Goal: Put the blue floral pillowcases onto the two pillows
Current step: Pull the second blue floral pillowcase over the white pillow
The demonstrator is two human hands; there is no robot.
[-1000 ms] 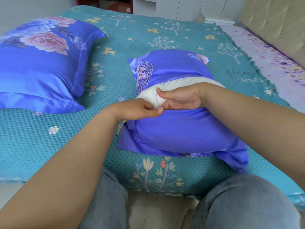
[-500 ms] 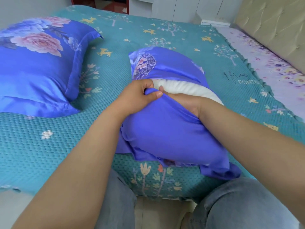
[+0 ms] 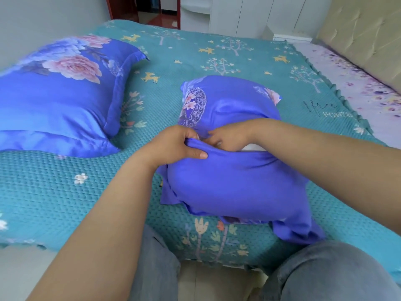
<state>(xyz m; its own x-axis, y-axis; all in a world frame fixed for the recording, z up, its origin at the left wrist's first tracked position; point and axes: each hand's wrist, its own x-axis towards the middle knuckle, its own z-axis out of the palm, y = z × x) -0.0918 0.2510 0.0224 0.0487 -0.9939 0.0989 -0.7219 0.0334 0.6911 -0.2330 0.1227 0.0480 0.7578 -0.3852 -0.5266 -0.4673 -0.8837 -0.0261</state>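
Head cam, pillowcase [image 3: 236, 183] lengthwise away, opening mid-top

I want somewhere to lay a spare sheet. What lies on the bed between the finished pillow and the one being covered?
Only teal bedspread lies between the finished pillow and the half-covered pillow, in the head view.

teal bedspread [image 3: 65, 192], beige headboard [image 3: 358, 35], white wardrobe [image 3: 249, 16]

two blue floral pillows [image 3: 58, 101] [image 3: 234, 183], two hands [image 3: 173, 146] [image 3: 230, 137], one bed [image 3: 65, 192]
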